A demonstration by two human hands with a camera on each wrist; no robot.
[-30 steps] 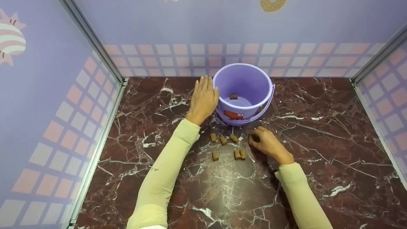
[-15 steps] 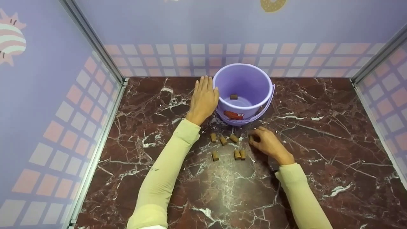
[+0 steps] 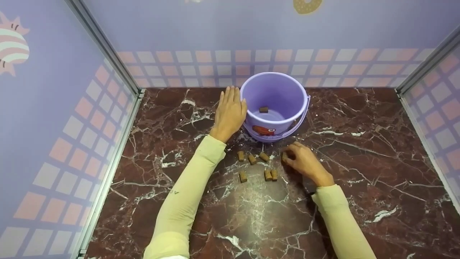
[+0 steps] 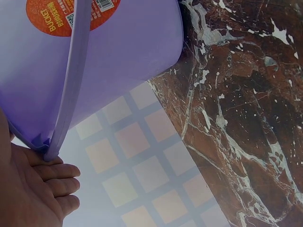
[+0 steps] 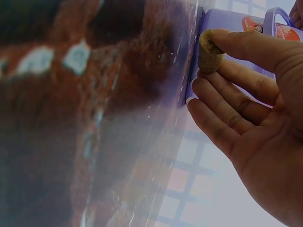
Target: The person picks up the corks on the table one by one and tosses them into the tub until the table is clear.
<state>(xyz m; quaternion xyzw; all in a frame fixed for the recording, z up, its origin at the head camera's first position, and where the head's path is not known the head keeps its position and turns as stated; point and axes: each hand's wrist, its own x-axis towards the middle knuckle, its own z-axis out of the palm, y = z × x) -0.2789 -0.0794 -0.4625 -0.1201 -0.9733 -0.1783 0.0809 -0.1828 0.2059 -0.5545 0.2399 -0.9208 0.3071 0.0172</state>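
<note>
A purple bucket (image 3: 275, 126) stands upright near the back wall, with its handle hanging down in front. One brown cork (image 3: 264, 109) lies inside it. My left hand (image 3: 230, 113) rests flat against the bucket's left side. In the left wrist view, the same hand (image 4: 40, 189) touches the bucket handle (image 4: 71, 90) near its joint. Right of the loose corks (image 3: 264, 156), my right hand (image 3: 303, 162) is low over the tabletop. The right wrist view shows its thumb and fingertips pinching a short, rough cork (image 5: 209, 53), and the palm (image 5: 274, 156) faces that camera.
More corks lie in front of the bucket, among them a touching pair (image 3: 271, 175) and a single one (image 3: 243, 176). The dark red marble-patterned tabletop (image 3: 359, 162) is bounded by a lilac back wall (image 3: 201, 32) and side walls.
The cork at my right fingertips has shifted very slightly to the right. Both hands, the bucket and the other corks stay in place.
</note>
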